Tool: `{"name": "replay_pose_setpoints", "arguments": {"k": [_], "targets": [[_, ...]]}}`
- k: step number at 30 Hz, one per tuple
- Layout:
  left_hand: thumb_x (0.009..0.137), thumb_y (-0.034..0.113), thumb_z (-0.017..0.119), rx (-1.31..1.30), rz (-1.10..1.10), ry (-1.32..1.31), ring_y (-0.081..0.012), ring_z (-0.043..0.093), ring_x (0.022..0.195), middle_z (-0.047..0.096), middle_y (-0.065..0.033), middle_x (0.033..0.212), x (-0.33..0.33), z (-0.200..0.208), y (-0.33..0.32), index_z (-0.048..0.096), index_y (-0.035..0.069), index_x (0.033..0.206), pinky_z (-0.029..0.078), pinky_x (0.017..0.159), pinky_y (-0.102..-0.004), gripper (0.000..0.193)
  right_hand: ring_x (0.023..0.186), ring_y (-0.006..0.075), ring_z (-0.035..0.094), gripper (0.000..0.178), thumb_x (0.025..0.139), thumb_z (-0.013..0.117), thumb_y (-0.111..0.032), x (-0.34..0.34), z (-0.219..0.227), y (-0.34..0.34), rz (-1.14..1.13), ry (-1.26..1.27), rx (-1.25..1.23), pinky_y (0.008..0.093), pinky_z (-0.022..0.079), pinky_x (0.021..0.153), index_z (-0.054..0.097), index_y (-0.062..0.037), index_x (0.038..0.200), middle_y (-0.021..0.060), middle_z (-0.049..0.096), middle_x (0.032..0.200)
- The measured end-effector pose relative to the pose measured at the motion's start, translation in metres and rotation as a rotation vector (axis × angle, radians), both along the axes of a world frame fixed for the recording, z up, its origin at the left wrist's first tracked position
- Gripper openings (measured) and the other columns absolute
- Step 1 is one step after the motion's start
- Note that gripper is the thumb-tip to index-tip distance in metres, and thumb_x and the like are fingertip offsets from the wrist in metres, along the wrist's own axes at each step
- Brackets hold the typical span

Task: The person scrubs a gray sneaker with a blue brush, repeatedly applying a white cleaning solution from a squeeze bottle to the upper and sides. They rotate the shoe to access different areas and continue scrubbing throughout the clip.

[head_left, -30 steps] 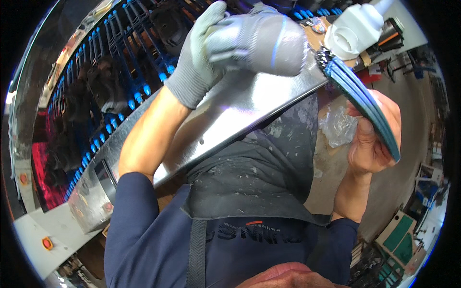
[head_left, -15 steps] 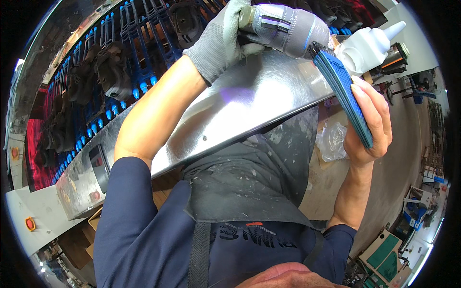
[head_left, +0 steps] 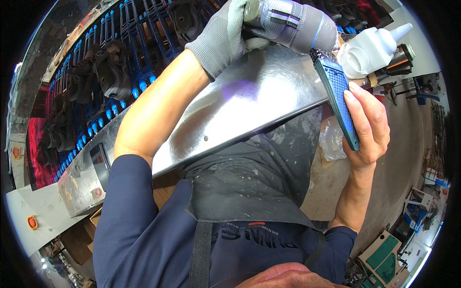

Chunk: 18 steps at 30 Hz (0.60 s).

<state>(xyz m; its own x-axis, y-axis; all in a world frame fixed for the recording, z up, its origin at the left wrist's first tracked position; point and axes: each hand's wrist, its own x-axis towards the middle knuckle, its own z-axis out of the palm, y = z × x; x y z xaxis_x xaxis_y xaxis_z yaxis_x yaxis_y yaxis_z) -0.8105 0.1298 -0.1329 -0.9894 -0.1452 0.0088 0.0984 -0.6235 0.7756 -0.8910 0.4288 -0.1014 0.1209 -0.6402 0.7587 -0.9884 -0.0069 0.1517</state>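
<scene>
My left hand point(head_left: 224, 39), in a grey knitted glove, is closed round the end of a grey shoe upper point(head_left: 308, 30) stretched on a shoe last, up at the top of the view. The toe of the upper points right. In my bare right hand point(head_left: 370, 126) is a blue brush point(head_left: 340, 93) with a textured back, tilted, its upper end towards the shoe. Dark bristles point(head_left: 319, 54) at that end lie against the toe's lower edge, as far as I can see. Just right of the toe is a white squeeze bottle point(head_left: 367, 52) with a tapered nozzle.
Below the shoe runs a shiny metal ledge point(head_left: 240, 113). A rack of blue-tipped rods point(head_left: 139, 29) carries several dark shoe parts point(head_left: 113, 69) at upper left. A black flat device point(head_left: 100, 165) lies at the ledge's left end. Clear plastic wrap point(head_left: 332, 140) sits beneath the brush.
My right hand has turned the brush, so more of its textured back faces me. The shoe upper has shifted slightly right, with my left hand still gripping it.
</scene>
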Motion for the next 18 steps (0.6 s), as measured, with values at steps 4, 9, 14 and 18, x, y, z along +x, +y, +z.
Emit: {"name": "replay_pose_setpoints", "arguments": {"k": [4,9,14,18], "targets": [[0.110,0.061,0.038,0.013,0.096,-0.125,-0.0096,0.069,0.089,0.078,0.0038,0.106,0.002,0.012,0.009,0.072,0.015,0.127,0.054,0.067,-0.0252,0.059,0.102,0.0309,0.075,0.035,0.079,0.081,-0.006,-0.001,-0.011,0.002,-0.037,0.035,0.008,0.0383,0.062,0.086,0.079,0.0016,0.112,0.0170,0.076,0.111],[0.109,0.064,0.039,0.049,0.035,-0.038,-0.0117,0.070,0.093,0.078,0.0021,0.111,0.013,0.000,-0.003,0.070,0.016,0.132,0.056,0.075,-0.0280,0.061,0.105,0.0326,0.074,0.039,0.078,0.079,0.003,-0.013,-0.036,0.009,-0.041,-0.180,0.063,0.0387,0.060,0.092,0.077,0.0002,0.117,0.0177,0.075,0.115],[0.110,0.043,0.050,0.145,0.377,0.128,-0.0154,0.071,0.110,0.075,-0.0084,0.113,0.052,-0.028,0.025,0.068,0.007,0.127,0.058,0.098,-0.0344,0.044,0.089,0.0203,0.074,0.016,0.101,0.067,-0.001,-0.027,-0.104,0.020,-0.021,-1.316,-0.388,0.0320,0.060,0.083,0.071,0.0088,0.114,0.0185,0.076,0.104],[0.111,0.029,0.052,0.382,0.314,0.354,-0.0217,0.070,0.117,0.070,-0.0149,0.126,0.105,-0.070,0.019,0.063,0.001,0.132,0.060,0.102,-0.0372,0.036,0.077,0.0187,0.073,0.021,0.105,0.064,-0.011,-0.038,-0.139,-0.013,0.205,-1.618,-0.461,0.0299,0.061,0.070,0.069,0.0072,0.115,0.0158,0.075,0.093]]}}
